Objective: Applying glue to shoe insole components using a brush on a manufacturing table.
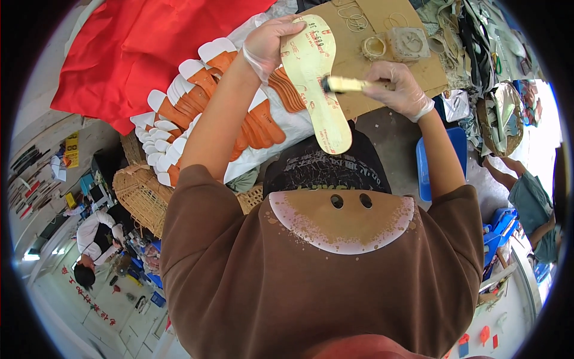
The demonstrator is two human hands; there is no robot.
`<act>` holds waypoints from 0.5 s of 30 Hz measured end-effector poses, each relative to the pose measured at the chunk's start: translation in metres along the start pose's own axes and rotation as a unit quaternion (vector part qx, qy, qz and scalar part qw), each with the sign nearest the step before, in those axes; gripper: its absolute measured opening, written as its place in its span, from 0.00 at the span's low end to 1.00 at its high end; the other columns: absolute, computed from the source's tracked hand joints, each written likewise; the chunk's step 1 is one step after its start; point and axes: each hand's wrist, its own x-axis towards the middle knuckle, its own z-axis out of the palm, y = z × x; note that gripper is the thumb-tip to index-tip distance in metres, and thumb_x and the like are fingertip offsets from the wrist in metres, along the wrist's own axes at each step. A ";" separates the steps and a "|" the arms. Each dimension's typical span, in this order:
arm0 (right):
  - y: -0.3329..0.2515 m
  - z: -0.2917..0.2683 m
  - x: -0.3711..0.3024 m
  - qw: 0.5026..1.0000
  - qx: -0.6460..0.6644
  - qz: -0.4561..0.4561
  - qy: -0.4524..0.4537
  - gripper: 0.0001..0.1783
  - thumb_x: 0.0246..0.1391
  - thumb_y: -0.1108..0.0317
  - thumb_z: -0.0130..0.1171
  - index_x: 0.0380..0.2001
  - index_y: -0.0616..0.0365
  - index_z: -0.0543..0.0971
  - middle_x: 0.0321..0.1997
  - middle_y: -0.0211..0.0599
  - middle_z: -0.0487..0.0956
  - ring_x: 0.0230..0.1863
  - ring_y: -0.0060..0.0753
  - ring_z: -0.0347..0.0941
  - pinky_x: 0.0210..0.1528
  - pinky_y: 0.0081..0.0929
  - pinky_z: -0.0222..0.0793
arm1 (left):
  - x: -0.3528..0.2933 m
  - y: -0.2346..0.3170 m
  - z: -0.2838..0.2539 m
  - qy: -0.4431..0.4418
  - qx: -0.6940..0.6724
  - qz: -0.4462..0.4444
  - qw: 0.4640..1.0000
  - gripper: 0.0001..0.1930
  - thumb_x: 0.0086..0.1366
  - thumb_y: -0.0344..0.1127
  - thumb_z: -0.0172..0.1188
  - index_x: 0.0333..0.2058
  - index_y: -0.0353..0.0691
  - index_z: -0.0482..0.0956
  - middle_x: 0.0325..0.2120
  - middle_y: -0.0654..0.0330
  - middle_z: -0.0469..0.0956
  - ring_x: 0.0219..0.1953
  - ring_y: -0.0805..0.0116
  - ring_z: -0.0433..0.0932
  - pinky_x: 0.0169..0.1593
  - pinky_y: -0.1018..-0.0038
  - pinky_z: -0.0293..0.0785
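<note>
My left hand, in a thin clear glove, pinches the upper edge of a pale cream shoe insole with printed marks on it. The insole hangs tilted in front of me, its narrow end toward my lap. In my right hand, also gloved, is a brush with a light handle. Its dark bristles touch, or lie just over, the middle of the insole. Beyond my right hand stand a small round pot and a crusted, squarish translucent container.
Rows of orange-brown insoles with white ends lie on white sheeting left of my hands. Red cloth spreads behind them. Cardboard covers the work surface. A blue bin is at right, a wicker basket at left. Two other people are farther off.
</note>
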 end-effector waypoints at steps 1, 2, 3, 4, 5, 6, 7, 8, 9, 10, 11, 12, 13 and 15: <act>-0.005 0.000 -0.001 0.996 0.001 -0.002 -0.091 0.09 0.49 0.68 0.67 0.28 0.62 0.79 0.26 0.27 0.75 0.29 0.20 0.68 0.34 0.20 0.65 | -0.002 0.000 -0.008 0.012 -0.002 -0.012 1.000 0.18 0.68 0.32 0.52 0.53 0.27 0.67 0.43 0.49 0.79 0.43 0.62 0.82 0.50 0.67 0.79; -0.005 -0.004 -0.005 0.989 0.031 0.050 -0.135 0.09 0.50 0.67 0.67 0.28 0.61 0.79 0.26 0.27 0.75 0.30 0.20 0.69 0.35 0.21 0.66 | -0.002 0.000 -0.013 0.003 -0.016 0.003 1.000 0.17 0.68 0.32 0.51 0.51 0.27 0.69 0.43 0.48 0.79 0.43 0.61 0.82 0.49 0.65 0.79; -0.003 -0.009 -0.011 0.989 0.032 0.051 -0.135 0.09 0.50 0.67 0.67 0.28 0.61 0.79 0.26 0.27 0.75 0.30 0.20 0.69 0.35 0.21 0.66 | -0.005 0.000 -0.018 0.003 -0.017 0.002 1.000 0.17 0.68 0.32 0.51 0.51 0.27 0.69 0.43 0.48 0.79 0.43 0.61 0.82 0.49 0.65 0.79; -0.001 -0.014 -0.017 0.986 0.049 0.058 -0.146 0.10 0.50 0.66 0.67 0.29 0.61 0.79 0.26 0.27 0.75 0.31 0.20 0.70 0.36 0.21 0.67 | -0.010 0.002 -0.024 0.022 -0.027 0.022 0.999 0.17 0.68 0.32 0.52 0.51 0.27 0.70 0.44 0.48 0.79 0.43 0.61 0.82 0.50 0.65 0.79; 0.001 -0.020 -0.021 0.983 0.066 0.061 -0.159 0.10 0.50 0.66 0.67 0.29 0.60 0.79 0.26 0.26 0.75 0.31 0.20 0.71 0.36 0.20 0.67 | -0.016 0.006 -0.029 0.042 -0.035 0.044 0.998 0.17 0.67 0.32 0.52 0.50 0.27 0.71 0.44 0.48 0.79 0.42 0.60 0.82 0.50 0.65 0.79; 0.004 -0.025 -0.029 0.980 0.101 0.095 -0.142 0.09 0.52 0.66 0.66 0.29 0.59 0.79 0.27 0.24 0.75 0.32 0.17 0.70 0.36 0.18 0.66 | -0.020 0.012 -0.029 -0.004 -0.060 0.055 0.997 0.16 0.66 0.32 0.53 0.49 0.27 0.73 0.46 0.50 0.79 0.45 0.60 0.81 0.51 0.65 0.78; 0.010 -0.031 -0.034 0.980 0.103 0.095 -0.138 0.09 0.52 0.66 0.66 0.29 0.59 0.79 0.27 0.24 0.75 0.32 0.17 0.70 0.36 0.18 0.66 | -0.027 0.015 -0.027 -0.006 -0.059 0.052 0.997 0.16 0.66 0.32 0.53 0.49 0.27 0.73 0.46 0.50 0.79 0.45 0.60 0.81 0.51 0.65 0.78; 0.018 -0.036 -0.039 0.977 0.120 0.153 -0.086 0.08 0.52 0.66 0.66 0.30 0.58 0.79 0.26 0.23 0.74 0.31 0.15 0.69 0.35 0.17 0.64 | -0.035 0.017 -0.018 0.046 -0.057 0.079 0.994 0.17 0.65 0.33 0.53 0.48 0.27 0.73 0.46 0.50 0.78 0.48 0.60 0.79 0.51 0.66 0.77; 0.026 -0.039 -0.043 0.968 0.136 0.210 -0.033 0.07 0.53 0.66 0.65 0.30 0.57 0.79 0.26 0.21 0.74 0.31 0.13 0.67 0.34 0.15 0.62 | -0.040 0.019 -0.011 0.097 -0.054 0.106 0.988 0.17 0.65 0.33 0.53 0.48 0.27 0.73 0.47 0.51 0.78 0.50 0.61 0.78 0.52 0.66 0.77; 0.034 -0.037 -0.045 0.976 0.114 0.184 0.033 0.07 0.53 0.65 0.65 0.30 0.56 0.79 0.25 0.19 0.72 0.29 0.10 0.64 0.32 0.14 0.59 | -0.042 0.016 -0.013 0.104 -0.073 0.130 0.983 0.20 0.64 0.31 0.54 0.54 0.30 0.69 0.48 0.52 0.77 0.53 0.58 0.76 0.53 0.63 0.76; 0.039 -0.033 -0.046 0.975 0.115 0.185 0.040 0.07 0.53 0.65 0.65 0.30 0.56 0.79 0.25 0.19 0.72 0.29 0.10 0.64 0.32 0.14 0.59 | -0.045 0.014 -0.003 0.099 -0.071 0.125 0.985 0.20 0.64 0.31 0.54 0.54 0.30 0.69 0.48 0.52 0.77 0.53 0.58 0.76 0.53 0.63 0.76; 0.041 -0.028 -0.045 0.972 0.086 0.189 0.113 0.08 0.53 0.64 0.65 0.30 0.56 0.79 0.25 0.18 0.71 0.28 0.10 0.63 0.31 0.14 0.59 | -0.051 0.010 0.014 0.133 -0.063 0.146 0.978 0.23 0.63 0.30 0.54 0.57 0.33 0.66 0.49 0.52 0.76 0.52 0.56 0.76 0.54 0.61 0.76; 0.041 -0.022 -0.043 0.962 0.055 0.192 0.184 0.08 0.53 0.64 0.66 0.30 0.56 0.80 0.24 0.17 0.71 0.28 0.11 0.63 0.31 0.14 0.58 | -0.053 0.007 0.026 0.166 -0.054 0.167 0.970 0.27 0.62 0.28 0.55 0.60 0.36 0.62 0.49 0.51 0.75 0.52 0.54 0.76 0.54 0.59 0.76; 0.047 -0.003 -0.037 0.949 0.050 0.208 0.233 0.10 0.53 0.62 0.66 0.30 0.57 0.80 0.23 0.17 0.71 0.27 0.11 0.63 0.30 0.15 0.60 | -0.054 -0.009 0.031 0.108 -0.073 0.167 0.977 0.26 0.60 0.22 0.54 0.58 0.41 0.61 0.48 0.51 0.73 0.50 0.52 0.76 0.54 0.55 0.75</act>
